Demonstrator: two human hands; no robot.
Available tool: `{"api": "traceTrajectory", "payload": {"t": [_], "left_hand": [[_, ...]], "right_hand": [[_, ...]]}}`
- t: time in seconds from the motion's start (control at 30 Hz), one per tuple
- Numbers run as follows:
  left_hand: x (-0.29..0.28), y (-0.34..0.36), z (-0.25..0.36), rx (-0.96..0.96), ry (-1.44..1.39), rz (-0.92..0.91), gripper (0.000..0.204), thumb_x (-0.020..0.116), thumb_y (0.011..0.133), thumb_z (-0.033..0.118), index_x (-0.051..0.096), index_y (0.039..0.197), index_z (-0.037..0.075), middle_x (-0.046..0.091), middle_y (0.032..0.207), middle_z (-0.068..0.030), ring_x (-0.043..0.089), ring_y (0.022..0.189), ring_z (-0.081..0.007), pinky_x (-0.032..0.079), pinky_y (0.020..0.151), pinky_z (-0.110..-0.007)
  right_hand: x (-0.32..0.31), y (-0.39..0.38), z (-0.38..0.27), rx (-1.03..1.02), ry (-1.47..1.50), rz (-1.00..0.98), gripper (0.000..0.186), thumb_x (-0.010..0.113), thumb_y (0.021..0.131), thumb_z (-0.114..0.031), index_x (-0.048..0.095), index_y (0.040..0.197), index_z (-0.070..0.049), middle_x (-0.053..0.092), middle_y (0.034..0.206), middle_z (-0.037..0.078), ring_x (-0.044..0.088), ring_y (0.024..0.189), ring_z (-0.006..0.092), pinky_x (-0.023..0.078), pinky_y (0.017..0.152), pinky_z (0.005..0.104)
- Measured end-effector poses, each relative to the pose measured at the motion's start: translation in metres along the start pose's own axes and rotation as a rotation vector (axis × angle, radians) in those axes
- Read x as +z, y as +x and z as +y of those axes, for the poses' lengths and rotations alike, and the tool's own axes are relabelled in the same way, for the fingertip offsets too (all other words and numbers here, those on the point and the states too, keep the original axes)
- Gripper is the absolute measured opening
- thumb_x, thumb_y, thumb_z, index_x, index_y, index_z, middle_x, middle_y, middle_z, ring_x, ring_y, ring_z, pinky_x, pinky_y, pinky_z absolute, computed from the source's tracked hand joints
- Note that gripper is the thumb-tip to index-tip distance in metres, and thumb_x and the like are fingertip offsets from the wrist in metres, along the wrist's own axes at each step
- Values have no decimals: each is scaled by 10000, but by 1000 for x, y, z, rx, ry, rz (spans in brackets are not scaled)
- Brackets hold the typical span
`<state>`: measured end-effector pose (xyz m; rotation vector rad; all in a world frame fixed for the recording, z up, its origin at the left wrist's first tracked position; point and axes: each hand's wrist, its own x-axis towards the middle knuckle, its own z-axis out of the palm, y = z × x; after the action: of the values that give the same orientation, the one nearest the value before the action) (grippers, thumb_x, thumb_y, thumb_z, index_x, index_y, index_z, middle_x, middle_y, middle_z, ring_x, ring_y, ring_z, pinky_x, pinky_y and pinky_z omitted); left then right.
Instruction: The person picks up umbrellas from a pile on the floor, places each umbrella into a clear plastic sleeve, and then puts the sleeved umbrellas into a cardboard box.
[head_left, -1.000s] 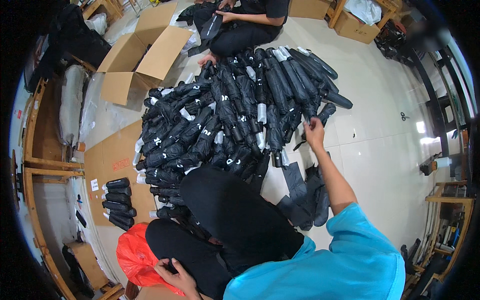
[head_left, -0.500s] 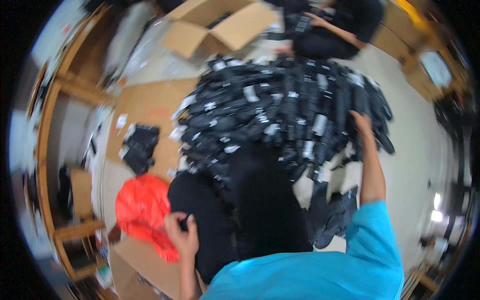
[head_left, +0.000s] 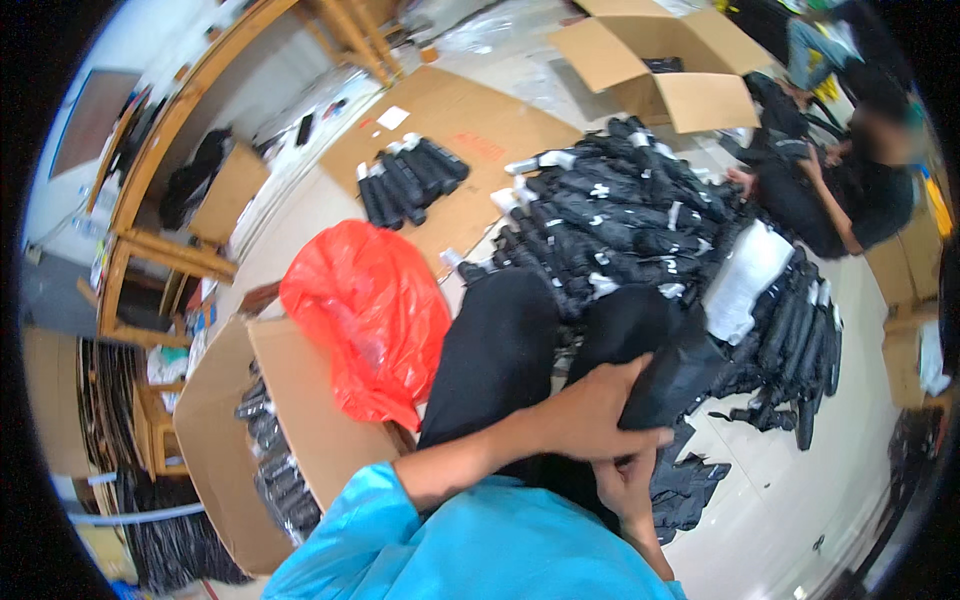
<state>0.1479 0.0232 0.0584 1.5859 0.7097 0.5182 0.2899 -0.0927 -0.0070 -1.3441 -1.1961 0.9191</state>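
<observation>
Across my lap my left hand [head_left: 590, 408] is wrapped round the lower part of a black rolled bundle [head_left: 675, 375]. A broad white wrap or label [head_left: 748, 280] shows at its upper end. Just below, my right hand [head_left: 628, 488] has its fingers bent and closed at the bundle's lower end, partly hidden behind my left hand. Beyond my knees lies a large pile of similar black rolled bundles [head_left: 600, 220], many with white labels. Flat black pieces [head_left: 685, 495] are on the floor at my right.
At my left are a red plastic bag [head_left: 370, 310] and an open carton [head_left: 290, 400] holding wrapped black bundles. Several bundles [head_left: 410, 180] lie on a flat cardboard sheet [head_left: 480, 110]. Another open carton [head_left: 700, 100] stands far off, near a seated person [head_left: 825, 190] in black.
My view has swung, shifting the pile rightward. My right hand has left the pile and my left hand has come from beside my knee; both now meet at a black bundle over my lap.
</observation>
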Motion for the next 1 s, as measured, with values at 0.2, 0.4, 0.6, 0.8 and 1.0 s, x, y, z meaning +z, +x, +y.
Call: {"api": "traceTrajectory", "payload": {"t": [0.2,0.4,0.6,0.8,1.0], "left_hand": [[-63,-63,-8,-93,186,-79,553,810,808,156,549,1276,18,729,997,-216,736,974,-400,564,857,-480],[-49,-110,-9,26,583,-269,514,809,716,79,584,1173,9,719,1029,-210,720,977,-425,566,828,-525],[-104,-149,-29,296,182,261,364,807,923,229,661,1211,61,722,1120,-136,714,1060,-315,560,953,-423],[-201,-215,-215,-284,123,1407,181,587,994,107,613,1152,24,681,1040,-138,662,980,-229,534,872,-379],[-232,-265,-388,-1220,383,1188,297,614,980,227,606,1189,15,682,1144,-212,662,1051,-339,532,962,-460]], "right_hand": [[-25,17,-85,-513,-524,58,541,976,713,-246,700,1132,-43,680,1144,158,632,1041,367,506,914,489],[5,22,-124,-418,-1142,-797,672,943,701,-247,627,1254,-33,661,1221,181,630,1194,373,488,988,579],[21,10,-86,76,-997,-861,567,886,688,-99,626,1178,14,735,1066,242,723,969,443,582,836,423],[14,-5,-73,421,-521,-657,477,830,751,-61,607,1162,32,727,942,183,725,864,246,553,810,348],[16,-11,-75,436,-370,-610,490,815,755,-50,605,1191,33,706,931,96,635,887,132,531,818,316]]}}
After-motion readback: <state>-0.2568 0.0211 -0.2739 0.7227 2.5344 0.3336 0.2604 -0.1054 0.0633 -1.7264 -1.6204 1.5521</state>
